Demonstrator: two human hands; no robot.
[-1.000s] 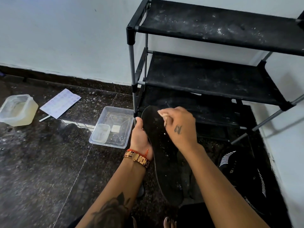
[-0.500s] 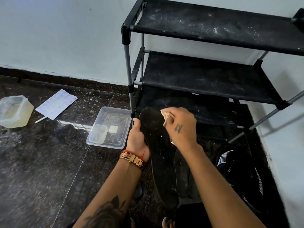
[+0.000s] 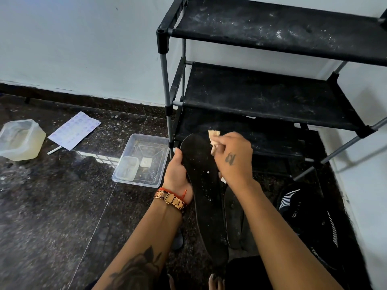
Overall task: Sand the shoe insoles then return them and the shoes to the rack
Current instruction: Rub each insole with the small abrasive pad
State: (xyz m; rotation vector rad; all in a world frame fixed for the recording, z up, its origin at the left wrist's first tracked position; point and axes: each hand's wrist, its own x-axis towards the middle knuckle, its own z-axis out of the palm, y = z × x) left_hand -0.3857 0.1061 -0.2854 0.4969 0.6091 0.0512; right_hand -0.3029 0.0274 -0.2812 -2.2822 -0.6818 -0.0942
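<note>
Our right hand (image 3: 232,158) was pinched on a scrap of sandpaper (image 3: 214,137), pressed to the toe end of the insole (image 3: 201,185). Our left hand (image 3: 178,174) was clamped on that insole's left edge, holding it tilted just in front of the rack (image 3: 261,95), at its lowest shelf. A second insole (image 3: 233,218) lay on the floor before the rack, and a black shoe (image 3: 307,216) sat right of it. A clear tray (image 3: 146,141) rested left of the rack's front leg.
</note>
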